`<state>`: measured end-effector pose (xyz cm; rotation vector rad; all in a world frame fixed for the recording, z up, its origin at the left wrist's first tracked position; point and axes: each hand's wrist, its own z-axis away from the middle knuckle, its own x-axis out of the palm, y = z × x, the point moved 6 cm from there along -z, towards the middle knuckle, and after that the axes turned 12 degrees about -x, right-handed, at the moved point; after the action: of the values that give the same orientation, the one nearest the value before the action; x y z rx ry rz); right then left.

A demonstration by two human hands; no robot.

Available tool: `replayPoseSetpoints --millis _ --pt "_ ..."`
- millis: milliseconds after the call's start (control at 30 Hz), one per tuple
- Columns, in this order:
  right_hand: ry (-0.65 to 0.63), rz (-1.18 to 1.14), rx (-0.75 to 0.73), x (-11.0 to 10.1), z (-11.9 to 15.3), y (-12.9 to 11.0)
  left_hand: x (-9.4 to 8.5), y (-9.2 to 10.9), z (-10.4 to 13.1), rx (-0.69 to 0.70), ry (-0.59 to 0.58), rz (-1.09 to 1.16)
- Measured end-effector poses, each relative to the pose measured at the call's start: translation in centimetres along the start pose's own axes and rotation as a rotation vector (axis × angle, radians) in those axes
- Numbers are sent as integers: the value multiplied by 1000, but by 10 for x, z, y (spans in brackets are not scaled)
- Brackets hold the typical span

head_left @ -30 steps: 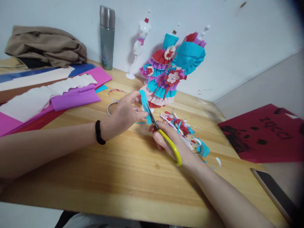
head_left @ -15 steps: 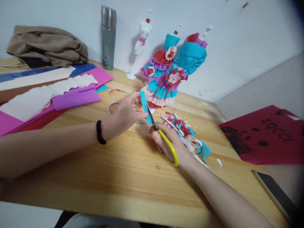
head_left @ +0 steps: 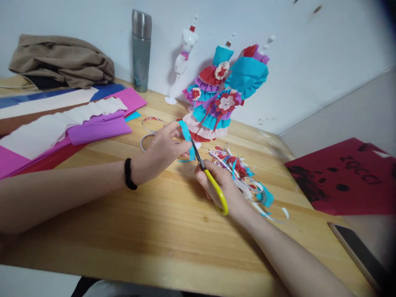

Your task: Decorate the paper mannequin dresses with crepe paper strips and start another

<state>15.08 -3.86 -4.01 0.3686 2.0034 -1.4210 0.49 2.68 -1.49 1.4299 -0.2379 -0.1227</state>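
Head view, the only feed I've got. Left hand (head_left: 162, 150): fingers pinched on the blue strip (head_left: 186, 131), index finger near its upper end, thumb lower down. Lower end of strip shows past the thumb; can't tell if it touches the table (head_left: 139, 231). Black band (head_left: 128, 174) on the left wrist.

Right hand (head_left: 218, 177): fingers curled round the yellow-handled scissors (head_left: 215, 185), firm hold. Blades point up and left, tips at the strip's right edge. Can't tell from here how far they bite in.

Around the hands: two thin rings (head_left: 154, 119) just behind the left hand. Scraps (head_left: 232, 159) in red, white, blue and purple heaped beyond the right hand and forearm, a few white curls trailing right.

Back of table, left to right: brown cloth (head_left: 62, 62), upright bottle (head_left: 141, 64), bare white mannequin (head_left: 182, 63), then two dressed mannequins (head_left: 247, 72) in ruffled layers with flowers, partly overlapping in my view. Paper sheets (head_left: 99, 131) layered on the left side, mostly pink, purple, white. Far right: red bag (head_left: 321, 181), phone (head_left: 355, 255) nearer me.
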Motion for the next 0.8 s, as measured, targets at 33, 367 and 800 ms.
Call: replayPoseSetpoints --millis 33,367,800 --pt "0 9 -2 0 0 0 -1 0 -1 9 4 2" --pt "-57 -51 -19 -2 0 -8 -1 -5 -6 15 -66 59" --pt "-89 -99 -75 -4 -1 -12 2 -3 -3 33 -110 -28"
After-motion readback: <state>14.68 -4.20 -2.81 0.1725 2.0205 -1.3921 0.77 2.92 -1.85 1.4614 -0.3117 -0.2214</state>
